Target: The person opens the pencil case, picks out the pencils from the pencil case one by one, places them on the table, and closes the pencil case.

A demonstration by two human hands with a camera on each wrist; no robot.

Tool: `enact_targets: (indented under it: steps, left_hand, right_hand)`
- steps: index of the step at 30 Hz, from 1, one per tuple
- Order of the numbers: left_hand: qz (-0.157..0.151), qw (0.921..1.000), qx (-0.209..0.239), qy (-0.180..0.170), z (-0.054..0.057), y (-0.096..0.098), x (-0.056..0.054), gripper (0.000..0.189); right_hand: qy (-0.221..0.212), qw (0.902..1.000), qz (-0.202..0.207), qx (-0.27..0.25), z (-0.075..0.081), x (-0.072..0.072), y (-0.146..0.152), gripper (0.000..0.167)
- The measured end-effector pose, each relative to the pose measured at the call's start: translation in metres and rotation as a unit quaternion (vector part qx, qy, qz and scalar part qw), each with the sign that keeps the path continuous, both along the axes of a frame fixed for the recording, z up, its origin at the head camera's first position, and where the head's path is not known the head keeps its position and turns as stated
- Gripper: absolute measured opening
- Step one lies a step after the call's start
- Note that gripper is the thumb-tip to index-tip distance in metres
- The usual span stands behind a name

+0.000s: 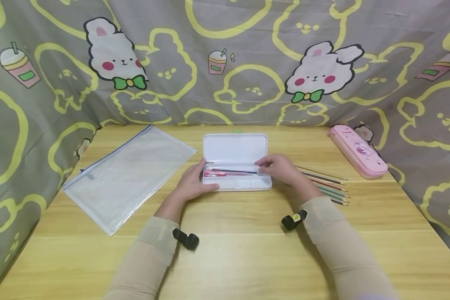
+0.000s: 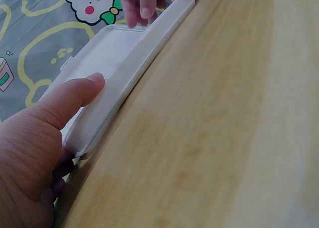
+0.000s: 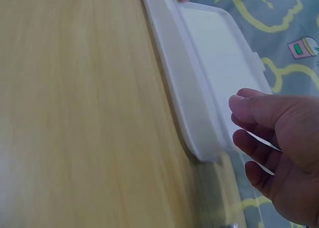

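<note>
A white pencil case sits on the table with its lid raised at the back. Red pens and a dark, slim pencil lie inside it. My left hand grips the case's left end, thumb over the front rim and fingers at the end wall. Above the right end hovers my right hand, its fingers loosely bent and the thumb near the index finger. Nothing shows between them in the right wrist view; in the head view the dark pencil's end lies by these fingertips.
Several colored pencils lie on the table right of my right hand. A pink pencil case rests at the back right. To the left is a clear zip pouch with a blue zipper. A patterned curtain hangs behind the table.
</note>
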State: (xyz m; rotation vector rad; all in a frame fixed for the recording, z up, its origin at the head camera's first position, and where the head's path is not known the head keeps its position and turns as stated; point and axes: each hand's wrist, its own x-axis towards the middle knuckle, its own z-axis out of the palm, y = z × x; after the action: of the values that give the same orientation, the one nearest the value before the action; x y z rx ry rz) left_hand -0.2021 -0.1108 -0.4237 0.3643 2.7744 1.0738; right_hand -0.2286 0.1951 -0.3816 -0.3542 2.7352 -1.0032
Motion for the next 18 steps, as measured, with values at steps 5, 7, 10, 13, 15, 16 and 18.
enact_targets:
  steps: [5,7,10,13,15,16,18]
  left_hand:
    - [0.003,1.0000,0.001,-0.004,0.000,0.000,0.001,0.113]
    - [0.003,1.0000,0.002,-0.005,0.000,0.001,0.001,0.113]
    - [0.002,1.0000,0.002,-0.004,-0.001,0.001,0.001,0.112]
    - [0.005,1.0000,0.003,-0.006,-0.001,0.001,0.001,0.113]
    - [0.005,1.0000,0.002,-0.004,-0.001,0.001,0.001,0.113]
    - [0.004,1.0000,0.000,-0.003,-0.001,0.000,0.001,0.113]
    - [0.004,1.0000,-0.001,0.000,-0.001,0.000,0.001,0.113]
  right_hand:
    - [0.000,0.9997,0.024,0.010,-0.005,-0.005,-0.011,0.027]
    - [0.002,0.9994,0.031,0.016,-0.007,-0.006,-0.013,0.027]
    - [0.001,0.9989,0.037,0.028,-0.008,-0.008,-0.014,0.026]
    - [-0.004,0.9981,0.042,0.046,-0.008,-0.009,-0.016,0.026]
    - [-0.005,0.9971,0.046,0.060,-0.007,-0.010,-0.018,0.027]
    - [-0.003,0.9964,0.049,0.069,-0.007,-0.010,-0.018,0.028]
    - [0.001,0.9950,0.056,0.083,-0.007,-0.011,-0.019,0.028]
